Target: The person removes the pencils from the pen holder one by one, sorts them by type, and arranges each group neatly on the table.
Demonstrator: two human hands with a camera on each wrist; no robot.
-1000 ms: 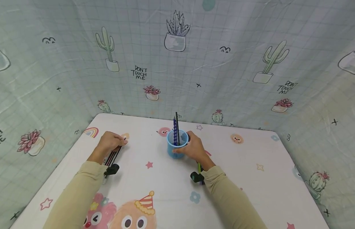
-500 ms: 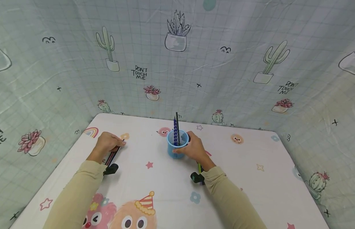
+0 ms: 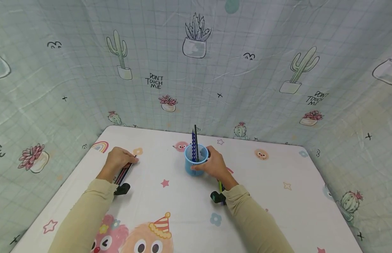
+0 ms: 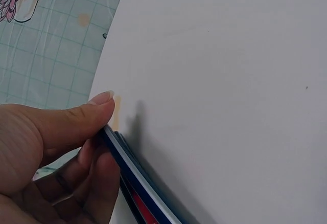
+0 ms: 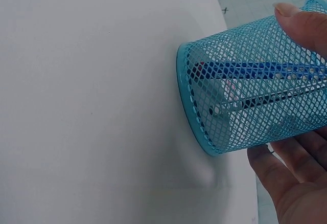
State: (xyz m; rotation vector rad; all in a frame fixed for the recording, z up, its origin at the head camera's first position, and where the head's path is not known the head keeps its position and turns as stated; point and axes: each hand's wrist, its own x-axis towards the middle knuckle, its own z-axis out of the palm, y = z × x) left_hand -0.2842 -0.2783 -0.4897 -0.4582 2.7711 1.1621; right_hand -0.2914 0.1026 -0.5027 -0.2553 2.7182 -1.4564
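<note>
My left hand (image 3: 118,158) is at the left of the table, its thumb and fingers pinching the upper end of a slim dark blue stick (image 4: 140,178), pencil-like with a pale edge. Beside and under it lie more dark, narrow lengths (image 3: 121,175), partly hidden by the hand and wrist camera; a red strip (image 4: 143,208) shows there. My right hand (image 3: 214,163) grips a light blue mesh pencil cup (image 5: 245,116) around its side. The cup stands upright on the table. Inside lean a blue dotted pencil (image 3: 193,146) and a dark pencil (image 3: 196,142).
Under my right wrist lies a yellow-green pencil-like item (image 3: 220,186) with something dark beside it, mostly hidden. The white table (image 3: 183,211) has printed cartoon figures. A patterned cloth (image 3: 214,77) hangs along its back and sides.
My left hand has shifted slightly toward me and to the left, with the stick end in its pinch. My right hand and the pencil cup have stayed in place.
</note>
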